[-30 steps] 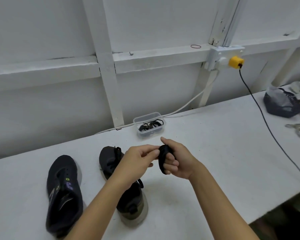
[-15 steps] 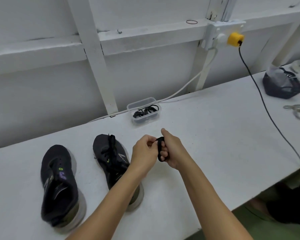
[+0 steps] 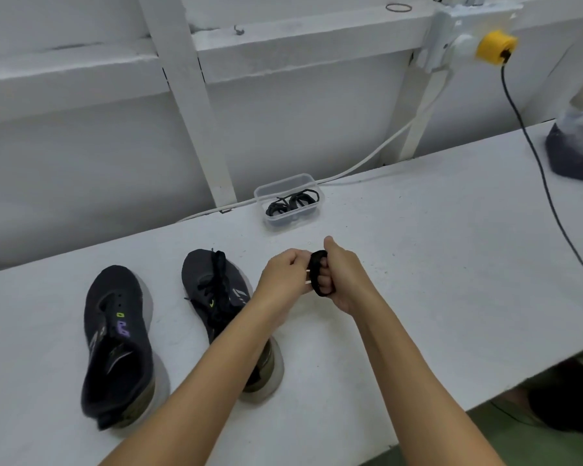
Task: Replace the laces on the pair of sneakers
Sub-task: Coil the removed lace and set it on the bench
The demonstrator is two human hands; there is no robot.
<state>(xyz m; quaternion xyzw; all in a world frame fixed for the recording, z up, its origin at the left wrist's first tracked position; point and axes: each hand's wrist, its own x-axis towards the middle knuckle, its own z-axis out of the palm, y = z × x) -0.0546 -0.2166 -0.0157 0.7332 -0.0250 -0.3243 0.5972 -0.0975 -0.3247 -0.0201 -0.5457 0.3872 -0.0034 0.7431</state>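
Right hand (image 3: 342,280) fisted through coiled black lace (image 3: 318,274) — loop upright, left hand (image 3: 285,275) pinching its edge.

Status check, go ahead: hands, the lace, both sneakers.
Right hand grips coiled black lace; left hand pinches its end. Left sneaker unlaced, right sneaker laced. Nothing in the way.
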